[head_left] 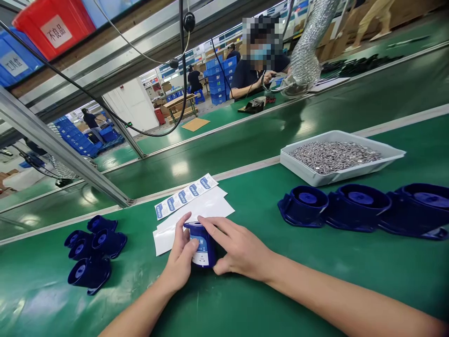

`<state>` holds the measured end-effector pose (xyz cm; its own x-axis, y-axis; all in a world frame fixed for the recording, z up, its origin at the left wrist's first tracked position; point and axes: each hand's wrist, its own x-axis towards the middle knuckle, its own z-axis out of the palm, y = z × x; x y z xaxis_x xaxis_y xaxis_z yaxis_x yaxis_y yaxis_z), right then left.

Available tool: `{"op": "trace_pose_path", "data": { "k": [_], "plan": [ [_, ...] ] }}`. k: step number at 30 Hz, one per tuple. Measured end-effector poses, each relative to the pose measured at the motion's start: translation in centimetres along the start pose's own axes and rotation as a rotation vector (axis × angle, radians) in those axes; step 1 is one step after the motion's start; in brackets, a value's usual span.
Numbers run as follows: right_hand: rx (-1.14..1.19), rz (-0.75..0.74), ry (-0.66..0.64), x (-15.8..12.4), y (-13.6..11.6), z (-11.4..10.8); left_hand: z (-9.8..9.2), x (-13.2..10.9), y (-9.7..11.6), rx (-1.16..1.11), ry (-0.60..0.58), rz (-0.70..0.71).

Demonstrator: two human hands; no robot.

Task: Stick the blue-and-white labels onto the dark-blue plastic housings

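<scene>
Between my two hands is a dark blue plastic housing with a blue and white label on its side. My left hand grips it from the left, its thumb pressed on the label. From the right, my right hand holds it, fingers over the top edge and thumb low on the side. Just behind my hands lie white sheets, and on top of them a strip of printed labels.
Several blue housings stand at the left, and three larger-looking blue housings sit in a row at the right. Behind those is a white tray of small metal parts. A metal post rises at left. Across the bench a person works.
</scene>
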<state>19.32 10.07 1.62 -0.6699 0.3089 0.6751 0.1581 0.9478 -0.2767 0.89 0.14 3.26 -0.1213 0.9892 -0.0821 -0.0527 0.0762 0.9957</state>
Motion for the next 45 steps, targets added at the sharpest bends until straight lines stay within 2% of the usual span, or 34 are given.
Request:
{"op": "trace_pose_path", "data": {
  "k": [6, 10, 19, 24, 27, 29, 32, 35, 38, 45],
  "plan": [
    [-0.152, -0.021, -0.057, 0.2, -1.4, -0.2, 0.4, -0.3, 0.1, 0.174, 0.033, 0.033],
    [-0.202, -0.009, -0.072, 0.2, -2.1, -0.2, 0.6, -0.6, -0.1, 0.213, 0.049, 0.044],
    [-0.110, 0.038, -0.104, -0.5, -1.4, -0.2, 0.5, -1.0, 0.0, 0.223, -0.010, 0.017],
    [0.085, 0.012, -0.005, -0.6, -0.2, -0.4, 0.2, -0.9, -0.3, 0.286, -0.010, 0.142],
    [0.391, 0.135, 0.011, -0.8, 0.8, -0.3, -0.2, -0.7, -0.8, 0.282, -0.001, 0.235],
    [0.493, 0.206, -0.046, -1.1, 1.4, -0.3, -0.3, -0.7, -1.1, 0.187, -0.027, 0.269],
    [0.311, 0.155, -0.093, -1.2, 1.8, -0.5, 0.0, -0.7, -1.4, 0.088, -0.028, 0.329],
    [0.006, -0.048, 0.023, -0.7, 1.5, -1.2, 0.4, -0.6, -1.3, 0.067, 0.017, 0.383],
    [-0.124, -0.249, 0.125, 0.1, 0.7, -2.3, 0.5, -0.6, -1.0, 0.019, 0.006, 0.418],
    [-0.060, -0.124, 0.224, 0.9, -1.3, -3.4, 0.5, -0.8, -0.4, -0.022, 0.024, 0.546]
  ]
}}
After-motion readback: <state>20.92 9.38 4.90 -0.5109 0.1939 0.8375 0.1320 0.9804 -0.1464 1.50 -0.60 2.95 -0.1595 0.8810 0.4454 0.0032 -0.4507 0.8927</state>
